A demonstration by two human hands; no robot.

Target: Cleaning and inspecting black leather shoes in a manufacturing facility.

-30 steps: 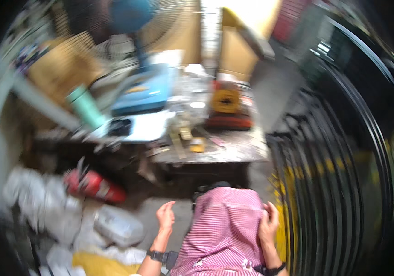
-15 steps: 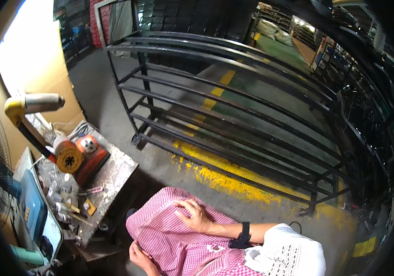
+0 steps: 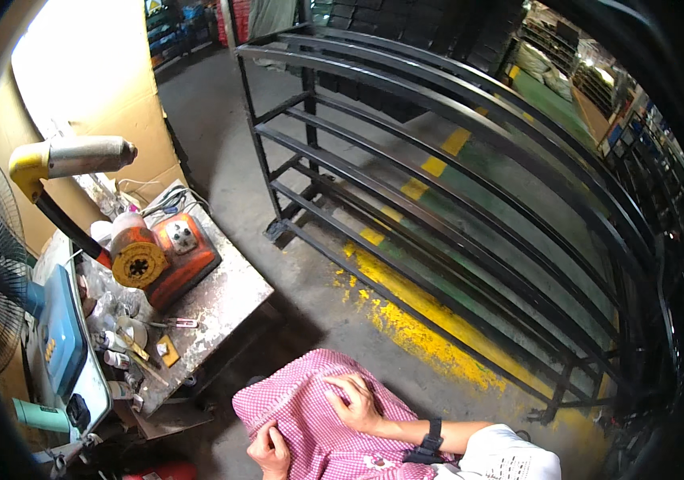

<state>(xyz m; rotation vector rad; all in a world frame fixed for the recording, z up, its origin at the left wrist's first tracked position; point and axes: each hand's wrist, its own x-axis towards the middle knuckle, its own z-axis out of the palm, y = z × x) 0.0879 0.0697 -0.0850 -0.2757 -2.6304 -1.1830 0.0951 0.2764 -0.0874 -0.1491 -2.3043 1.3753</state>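
Both hands grip a pink checked cloth (image 3: 318, 416) low by the counter (image 3: 222, 296): right hand (image 3: 355, 400) spread flat on top, left hand (image 3: 271, 452) pinching its edge. Smoothing evenly outward should keep the folds neat.

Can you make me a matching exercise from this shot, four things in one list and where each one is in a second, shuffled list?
Things:
1. pink checked cloth
2. orange machine
3. black metal rack
4. wristwatch

Places:
A. on the grey worktable
B. on the right forearm
C. under both hands, the left hand and the right hand
D. standing on the concrete floor by the yellow line

Pairs: 1-C, 2-A, 3-D, 4-B
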